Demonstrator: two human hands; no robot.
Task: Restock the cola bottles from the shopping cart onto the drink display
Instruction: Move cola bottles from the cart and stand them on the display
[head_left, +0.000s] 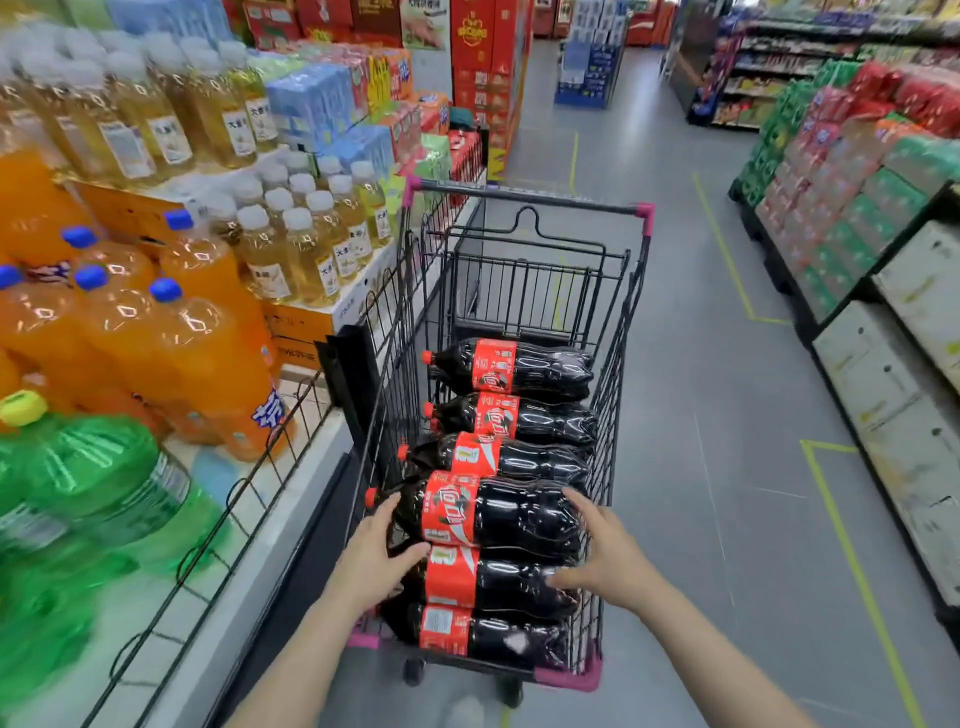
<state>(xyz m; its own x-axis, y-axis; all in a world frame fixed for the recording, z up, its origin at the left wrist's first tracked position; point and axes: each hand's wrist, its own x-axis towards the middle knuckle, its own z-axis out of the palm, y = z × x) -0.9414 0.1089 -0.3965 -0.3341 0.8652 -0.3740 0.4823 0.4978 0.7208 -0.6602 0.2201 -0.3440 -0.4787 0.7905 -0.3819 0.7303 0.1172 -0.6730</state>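
Both forearms are stretched into the shopping cart (524, 202) from the near edge. At far left, green bottles (88, 478) and orange soda bottles (171, 353) are stacked on the drink display (270, 499) behind a wire rail, with yellow tea bottles (291, 249) further back. Beside the display, the left hand (376, 556) is curled round the neck end of the raised cola bottle (493, 514), thumb beneath it. Six cola bottles are seen lying on their sides in the cart, caps toward the display. The right hand (605, 558) is cupped round the same bottle's base, fingers bent over it. Boxed goods (852, 208) are stacked along the right of the aisle.
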